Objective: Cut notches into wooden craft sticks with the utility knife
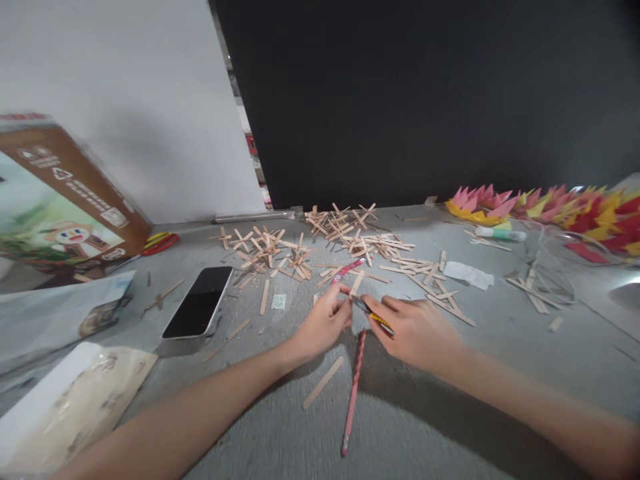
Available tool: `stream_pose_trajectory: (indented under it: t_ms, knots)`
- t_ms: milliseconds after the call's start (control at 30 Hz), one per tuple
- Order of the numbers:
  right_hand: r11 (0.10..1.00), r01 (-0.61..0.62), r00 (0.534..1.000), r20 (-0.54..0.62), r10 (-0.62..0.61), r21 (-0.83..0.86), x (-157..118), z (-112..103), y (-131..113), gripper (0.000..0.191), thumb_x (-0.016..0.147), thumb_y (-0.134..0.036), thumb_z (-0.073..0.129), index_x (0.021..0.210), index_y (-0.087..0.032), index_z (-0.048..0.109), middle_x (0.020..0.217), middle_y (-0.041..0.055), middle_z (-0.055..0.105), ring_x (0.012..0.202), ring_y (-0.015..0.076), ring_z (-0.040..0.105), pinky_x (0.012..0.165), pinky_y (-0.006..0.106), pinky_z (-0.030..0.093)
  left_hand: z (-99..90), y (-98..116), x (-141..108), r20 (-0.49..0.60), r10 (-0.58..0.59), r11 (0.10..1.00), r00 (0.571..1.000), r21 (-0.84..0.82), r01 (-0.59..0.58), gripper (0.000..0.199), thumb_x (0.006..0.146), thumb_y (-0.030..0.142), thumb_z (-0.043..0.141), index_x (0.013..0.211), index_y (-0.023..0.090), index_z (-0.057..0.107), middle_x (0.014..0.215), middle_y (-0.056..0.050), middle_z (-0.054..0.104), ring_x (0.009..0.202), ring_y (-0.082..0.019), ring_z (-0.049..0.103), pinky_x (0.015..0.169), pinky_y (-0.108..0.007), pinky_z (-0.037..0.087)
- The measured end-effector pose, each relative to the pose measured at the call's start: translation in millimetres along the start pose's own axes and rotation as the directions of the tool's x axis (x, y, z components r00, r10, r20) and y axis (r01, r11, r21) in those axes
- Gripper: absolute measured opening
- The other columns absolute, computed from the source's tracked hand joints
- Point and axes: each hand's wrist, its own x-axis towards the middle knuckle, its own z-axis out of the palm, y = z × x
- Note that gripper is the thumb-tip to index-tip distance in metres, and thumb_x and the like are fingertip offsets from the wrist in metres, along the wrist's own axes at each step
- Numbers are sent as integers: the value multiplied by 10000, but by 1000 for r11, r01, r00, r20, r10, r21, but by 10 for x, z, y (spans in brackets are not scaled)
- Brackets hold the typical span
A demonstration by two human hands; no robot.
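Observation:
My left hand (324,323) is closed in a pinch on a wooden craft stick (357,283), which points up and away between the two hands. My right hand (417,329) is closed around a yellow utility knife (381,323), its grey blade up against the stick. Where exactly the blade meets the wood is too small to tell. Below the hands lies a pink pencil (353,400) with a twisted upper part. To its left rests a single loose craft stick (323,383). Just beyond my fingers is a pink-red patterned strip (349,269).
Craft sticks (270,250), many in crossed shapes, are heaped at the back. A phone (199,303) and a printed box (65,200) are left; a plastic packet (85,400) lies nearer. Right are a white paper scrap (469,275), a glue stick (500,233) and folded-paper flowers (480,203).

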Motion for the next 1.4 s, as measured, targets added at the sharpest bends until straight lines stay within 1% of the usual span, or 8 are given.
stream_pose_trajectory:
  t_ms: [100,167,367,467,600,800,1033,1400]
  knots:
    - [994,-11,992,-120,25,111,5,7,34,296,1010,-214,504,1253,-153,662,896,73,761,694,189,687,583,317,394,-2,-4,2,5,1,1000,1000,0,-1,256,1044,468,461,1076,214,471,613,107,395,522,-94,356,550,-222,311]
    - [989,58,984,-176,-34,134,11,28,69,323,980,-141,507,1279,-147,629,907,67,756,739,198,691,627,319,445,-4,1,-8,20,3,1000,1000,27,-4,258,1038,461,483,1089,208,497,606,106,398,528,-96,353,547,-221,301]
    - [955,282,932,-208,-296,-97,20,146,180,490,962,-45,478,1448,-87,529,814,58,695,776,237,638,694,373,493,-15,6,-33,29,-6,997,1000,74,4,299,1024,458,541,1131,182,588,644,81,456,543,-91,350,536,-225,261]
    - [941,314,921,-203,-334,-122,4,200,217,490,965,-54,495,1454,-53,524,828,72,688,796,249,621,698,396,499,-18,8,-37,46,0,996,999,86,-4,316,1032,468,541,1137,177,603,670,68,487,564,-94,371,548,-225,265]
    - [930,343,895,-254,-367,-134,-7,204,236,456,954,-55,508,1405,-83,571,810,64,682,793,241,610,693,386,496,-25,32,-45,85,2,993,996,115,-12,326,1048,480,515,1132,178,604,669,72,489,564,-96,352,546,-226,254]
    - [936,342,890,-292,-350,-82,-14,199,245,417,900,-13,522,1288,-121,629,877,79,724,826,243,642,719,388,505,-27,53,-49,95,2,982,995,186,-20,303,1054,459,498,1082,181,615,653,75,463,564,-96,332,541,-228,227]
    - [954,279,911,-344,-227,112,-3,247,239,356,908,11,487,1175,-168,640,925,60,744,842,214,657,733,352,511,-19,32,-46,98,12,976,995,216,-33,165,1025,312,504,1038,187,610,666,63,516,587,-99,375,545,-231,245]
    - [943,305,898,-370,-239,131,-1,231,242,326,908,10,484,1123,-179,640,873,53,723,814,208,651,722,341,517,-22,46,-47,107,23,973,994,226,-47,160,1016,313,500,1009,186,597,659,64,519,583,-98,370,556,-236,249]
